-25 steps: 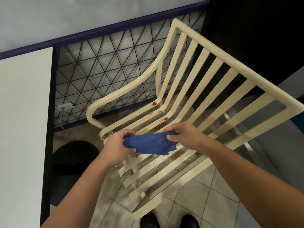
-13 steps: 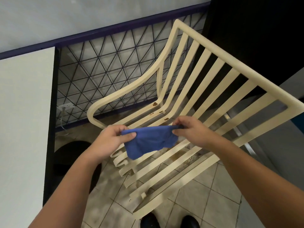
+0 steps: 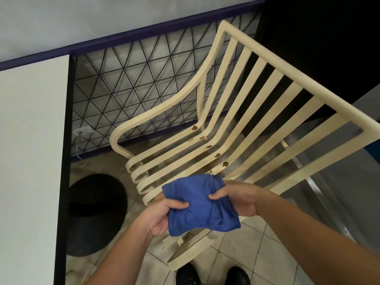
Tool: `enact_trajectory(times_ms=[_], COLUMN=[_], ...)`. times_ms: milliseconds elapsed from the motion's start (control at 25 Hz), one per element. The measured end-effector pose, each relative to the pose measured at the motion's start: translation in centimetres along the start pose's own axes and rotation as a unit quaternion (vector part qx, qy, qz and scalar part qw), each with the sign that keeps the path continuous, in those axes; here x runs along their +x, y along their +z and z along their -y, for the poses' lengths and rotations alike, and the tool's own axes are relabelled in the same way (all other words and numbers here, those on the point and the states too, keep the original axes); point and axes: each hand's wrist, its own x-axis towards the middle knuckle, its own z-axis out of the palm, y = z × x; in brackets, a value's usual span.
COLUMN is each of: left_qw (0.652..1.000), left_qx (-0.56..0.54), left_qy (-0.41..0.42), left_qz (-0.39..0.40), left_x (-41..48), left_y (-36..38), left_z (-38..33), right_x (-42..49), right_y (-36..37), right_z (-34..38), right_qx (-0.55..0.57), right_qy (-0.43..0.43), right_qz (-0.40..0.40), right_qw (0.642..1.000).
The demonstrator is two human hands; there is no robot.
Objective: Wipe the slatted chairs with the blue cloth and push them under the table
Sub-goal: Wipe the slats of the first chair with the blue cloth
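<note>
A cream slatted chair (image 3: 242, 112) stands in front of me, seat slats curling down at the front, with brown rust spots near the seat's back. Above the seat's front edge I hold the blue cloth (image 3: 199, 204) bunched between both hands. My left hand (image 3: 162, 217) grips its lower left part, thumb on top. My right hand (image 3: 234, 200) pinches its right side. The cloth hides the front of the nearest slats. The white table (image 3: 30, 161) with a dark edge runs along the left.
A round black table base (image 3: 94, 212) sits on the tiled floor under the table. A black triangle-mesh fence (image 3: 133, 83) with a purple rail stands behind the chair. A grey panel (image 3: 339, 192) rises on the right. My black shoes (image 3: 211, 274) are below.
Both hands have pulled the cloth back toward me, off the seat slats, and regathered it. The cloth, stretched out half a second ago, is now bunched.
</note>
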Motion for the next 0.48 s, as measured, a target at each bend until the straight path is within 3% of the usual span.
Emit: enact_trajectory(times_ms=[160,320,480], left_qw=[0.998,0.989,0.989], left_qx=[0.046,0.107,0.093], left_qy=[0.026,0.094,0.102], left_qz=[-0.043,-0.039,-0.052], left_x=[0.2,-0.1,-0.4], left_y=[-0.9,2.8,7.2], left_z=[-0.8,-2.1,-1.2], right_x=[0.3,0.2,1.4], right_y=[0.3,4.0,6.4], right_z=[0.2,0.6,-0.5], right_qx=[-0.062,-0.12,0.078], right_qy=[-0.076,-0.144,-0.183], right_qz=[-0.096,-0.113,-0.068], right_qw=[0.991,0.976,0.978])
